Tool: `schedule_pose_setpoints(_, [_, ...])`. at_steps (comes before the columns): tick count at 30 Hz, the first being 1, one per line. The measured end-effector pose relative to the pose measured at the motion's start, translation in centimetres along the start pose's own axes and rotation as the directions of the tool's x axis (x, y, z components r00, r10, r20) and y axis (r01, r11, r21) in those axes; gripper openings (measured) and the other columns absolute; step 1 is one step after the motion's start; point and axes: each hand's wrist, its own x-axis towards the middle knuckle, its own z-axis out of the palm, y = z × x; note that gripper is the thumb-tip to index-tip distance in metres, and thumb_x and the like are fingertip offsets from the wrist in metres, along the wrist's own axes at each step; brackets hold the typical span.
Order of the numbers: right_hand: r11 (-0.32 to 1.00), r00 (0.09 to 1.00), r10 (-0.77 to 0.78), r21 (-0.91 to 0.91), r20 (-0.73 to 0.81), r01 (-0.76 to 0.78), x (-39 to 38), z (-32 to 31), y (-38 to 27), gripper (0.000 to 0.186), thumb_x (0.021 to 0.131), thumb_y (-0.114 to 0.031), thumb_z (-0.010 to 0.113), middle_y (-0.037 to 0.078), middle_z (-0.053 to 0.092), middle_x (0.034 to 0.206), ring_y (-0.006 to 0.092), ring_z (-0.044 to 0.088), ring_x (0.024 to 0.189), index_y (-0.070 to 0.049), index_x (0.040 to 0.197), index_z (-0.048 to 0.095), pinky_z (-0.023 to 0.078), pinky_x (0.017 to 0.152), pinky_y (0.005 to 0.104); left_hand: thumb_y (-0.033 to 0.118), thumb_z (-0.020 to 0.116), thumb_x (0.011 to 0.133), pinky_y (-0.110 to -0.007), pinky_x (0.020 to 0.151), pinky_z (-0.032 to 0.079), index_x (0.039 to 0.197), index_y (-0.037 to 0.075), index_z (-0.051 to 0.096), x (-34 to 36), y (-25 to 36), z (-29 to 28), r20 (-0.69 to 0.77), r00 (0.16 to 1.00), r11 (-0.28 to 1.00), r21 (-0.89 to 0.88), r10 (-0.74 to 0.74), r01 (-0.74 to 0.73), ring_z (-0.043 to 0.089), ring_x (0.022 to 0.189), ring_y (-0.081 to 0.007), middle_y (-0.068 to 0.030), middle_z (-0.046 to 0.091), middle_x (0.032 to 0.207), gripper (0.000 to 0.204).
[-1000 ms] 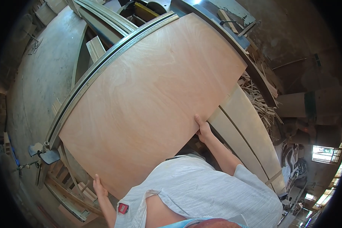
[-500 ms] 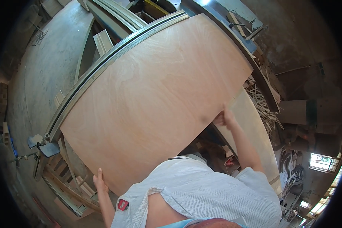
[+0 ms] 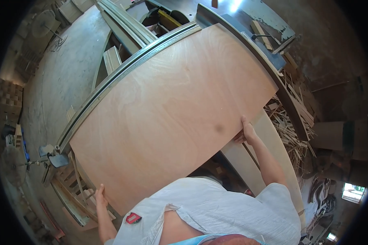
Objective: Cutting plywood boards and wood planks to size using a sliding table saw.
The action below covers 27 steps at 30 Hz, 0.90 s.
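A large reddish-tan plywood sheet (image 3: 171, 110) lies in front of me, its far edge along a long metal fence (image 3: 129, 75). My left hand (image 3: 102, 197) holds the sheet's left edge near the close corner, fingers mostly hidden beneath it. At the near edge, toward the right, my right hand (image 3: 246, 131) grips the sheet with the thumb on top and the other fingers curled underneath. A small dark smudge marks the sheet's surface near that hand. Under my right forearm are pale boards (image 3: 270, 139) with a dark gap between them.
A dark curved rail (image 3: 249, 45) borders the sheet's right side. Beyond it lies a heap of thin wood offcuts (image 3: 290, 118). A clamp-like metal fitting (image 3: 57, 157) sits at the fence's left end. Long pale strips (image 3: 129, 24) rest behind the fence.
The view has shifted a little, so most things sit lower and further right. My right thumb now shows clearly on top of the sheet. More of the pale boards shows beneath my right arm.
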Motion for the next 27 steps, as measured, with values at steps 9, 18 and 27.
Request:
schedule_pose_setpoints(9, [1.000, 0.996, -0.019, -0.009, 0.086, 0.020, 0.1, -0.4, -0.1, 0.101, 0.091, -0.081, 0.027, 0.024, 0.068, 0.076, 0.0336, 0.068, 0.056, 0.013, 0.098, 0.064, 0.055, 0.045, 0.0393, 0.028, 0.071, 0.094, -0.048, 0.100, 0.048, 0.133, 0.000, 0.053, 1.5, -0.4, -0.7, -0.009, 0.992, 0.988, -0.091, -0.128, 0.126, 0.061, 0.117, -0.0309, -0.0137, 0.065, 0.128, 0.051])
schedule_pose_setpoints(18, [0.998, 0.997, -0.058, 0.013, 0.050, 0.057, 0.4, -0.1, 0.3, 0.099, 0.091, -0.081, 0.031, 0.022, 0.066, 0.068, 0.0331, 0.066, 0.050, 0.012, 0.082, 0.064, 0.051, 0.040, 0.0372, 0.031, 0.068, 0.096, -0.053, 0.106, 0.041, 0.138, 0.000, 0.051, 0.9, -1.0, 0.6, -0.012, 0.995, 0.987, -0.124, -0.100, 0.097, 0.056, 0.124, -0.0341, -0.0159, 0.062, 0.134, 0.055])
schedule_pose_setpoints(27, [0.995, 0.994, -0.098, 0.039, 0.045, 0.096, 0.3, -0.6, 1.0, 0.094, 0.092, -0.078, 0.034, 0.022, 0.065, 0.070, 0.0319, 0.064, 0.050, 0.011, 0.087, 0.063, 0.049, 0.039, 0.0376, 0.026, 0.066, 0.098, -0.045, 0.102, 0.047, 0.139, -0.003, 0.049, -0.9, -1.6, 2.6, -0.141, 0.980, 0.983, 0.139, 0.139, -0.119, 0.060, 0.120, -0.0312, -0.0170, 0.061, 0.134, 0.053])
